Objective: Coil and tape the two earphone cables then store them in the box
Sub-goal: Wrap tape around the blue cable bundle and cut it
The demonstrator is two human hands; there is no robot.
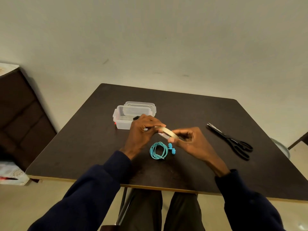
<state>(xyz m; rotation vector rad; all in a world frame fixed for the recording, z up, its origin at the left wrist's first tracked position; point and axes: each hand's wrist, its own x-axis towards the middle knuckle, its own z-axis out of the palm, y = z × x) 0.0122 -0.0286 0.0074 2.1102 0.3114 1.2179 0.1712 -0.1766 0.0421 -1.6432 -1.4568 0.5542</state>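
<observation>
A coiled teal earphone cable [158,150] with its blue earbuds [172,148] lies on the dark table, just below my hands. Both hands hold a roll of clear tape [168,131] above it. My left hand [143,130] pinches the roll's far edge with curled fingers. My right hand [190,140] grips the near side, thumb on the rim. A clear plastic box [122,121] stands open behind my left hand, with something dark and red inside, partly hidden. Its lid [141,109] leans against the box.
Black scissors [231,141] lie on the table [191,110] to the right, blades pointing away. A dark cabinet [21,114] stands to the left of the table. The table's near edge runs just above my knees.
</observation>
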